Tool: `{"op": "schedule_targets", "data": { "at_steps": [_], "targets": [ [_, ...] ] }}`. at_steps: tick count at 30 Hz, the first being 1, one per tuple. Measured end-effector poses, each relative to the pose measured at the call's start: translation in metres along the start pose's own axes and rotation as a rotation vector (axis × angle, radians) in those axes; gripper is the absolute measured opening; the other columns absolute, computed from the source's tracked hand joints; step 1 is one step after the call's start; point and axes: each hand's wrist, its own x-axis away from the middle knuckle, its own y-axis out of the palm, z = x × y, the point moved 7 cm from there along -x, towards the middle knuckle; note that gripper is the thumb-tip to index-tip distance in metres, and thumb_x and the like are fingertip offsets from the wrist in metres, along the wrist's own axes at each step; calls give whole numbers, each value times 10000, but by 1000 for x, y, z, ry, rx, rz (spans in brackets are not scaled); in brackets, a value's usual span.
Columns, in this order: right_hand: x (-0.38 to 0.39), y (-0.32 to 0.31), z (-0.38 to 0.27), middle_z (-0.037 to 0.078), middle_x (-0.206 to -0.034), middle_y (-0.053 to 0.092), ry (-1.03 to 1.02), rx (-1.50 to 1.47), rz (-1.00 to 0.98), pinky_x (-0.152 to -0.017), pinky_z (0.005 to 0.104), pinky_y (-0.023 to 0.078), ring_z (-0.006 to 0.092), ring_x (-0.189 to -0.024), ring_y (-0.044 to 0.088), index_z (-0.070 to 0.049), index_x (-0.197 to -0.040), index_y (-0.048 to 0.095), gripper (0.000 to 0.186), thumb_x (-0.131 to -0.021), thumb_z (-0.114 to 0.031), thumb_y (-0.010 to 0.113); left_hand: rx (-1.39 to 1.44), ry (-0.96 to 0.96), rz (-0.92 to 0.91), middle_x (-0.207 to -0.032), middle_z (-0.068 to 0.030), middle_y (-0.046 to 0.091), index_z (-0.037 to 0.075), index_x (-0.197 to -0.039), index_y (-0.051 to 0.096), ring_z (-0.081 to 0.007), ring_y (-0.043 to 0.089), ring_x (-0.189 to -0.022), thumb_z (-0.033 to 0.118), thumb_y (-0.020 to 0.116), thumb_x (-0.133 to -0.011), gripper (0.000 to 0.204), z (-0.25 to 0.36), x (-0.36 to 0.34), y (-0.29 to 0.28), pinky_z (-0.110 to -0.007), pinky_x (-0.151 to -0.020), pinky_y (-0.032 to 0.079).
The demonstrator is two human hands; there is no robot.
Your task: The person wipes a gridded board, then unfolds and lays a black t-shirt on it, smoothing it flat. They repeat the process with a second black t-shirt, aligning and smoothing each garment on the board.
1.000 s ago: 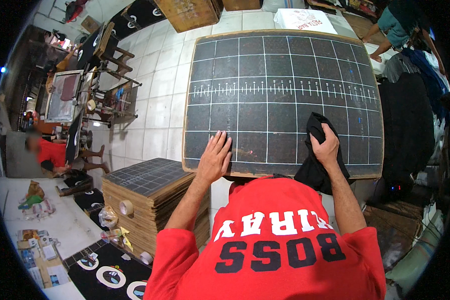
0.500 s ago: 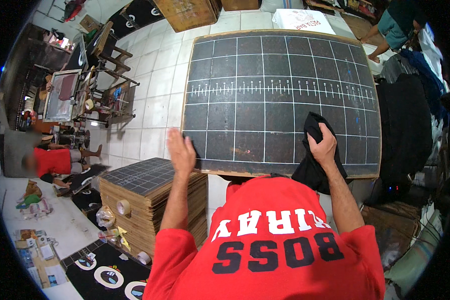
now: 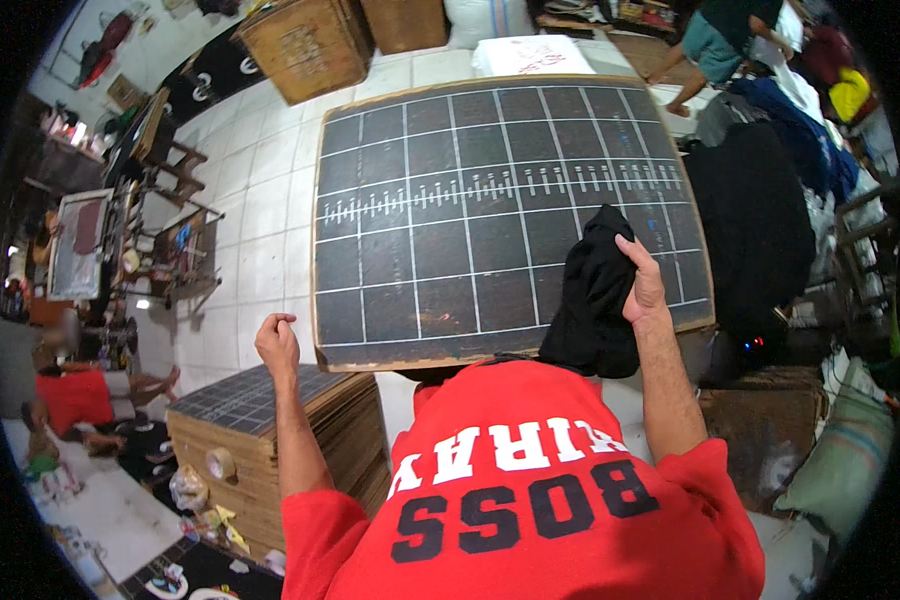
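From my remote seat I have the right hand (image 3: 647, 285) gripping the edge of a bunched black cloth (image 3: 588, 295), which lies over the near right part of the gridded dark surface (image 3: 435, 265). My left hand (image 3: 278, 345) is narrow, its fingers curled in, just off the surface's left edge, near a stack of boards (image 3: 290, 465) with a tape roll (image 3: 220, 462) at its side.
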Motion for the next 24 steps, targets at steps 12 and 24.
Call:
{"op": "schedule_targets", "data": {
  "at_steps": [12,24],
  "targets": [
    [135,190,31,78,-1139,704,191,353,-557,-855,280,581,140,-996,700,2,-1352,569,386,-1033,-202,640,1020,322,-724,-1159,-85,721,27,-1271,699,-156,674,-1077,86,692,-959,317,313,99,66,-307,-978,532],
    [245,305,-17,45,-1003,702,-838,1380,-378,-900,293,524,147,-967,673,-64,-1163,699,432,-747,45,671,343,712,-640,-874,-63,722,28,-1055,728,-157,668,-807,105,824,-880,214,285,56,-145,-324,-731,557]
  ]
}}
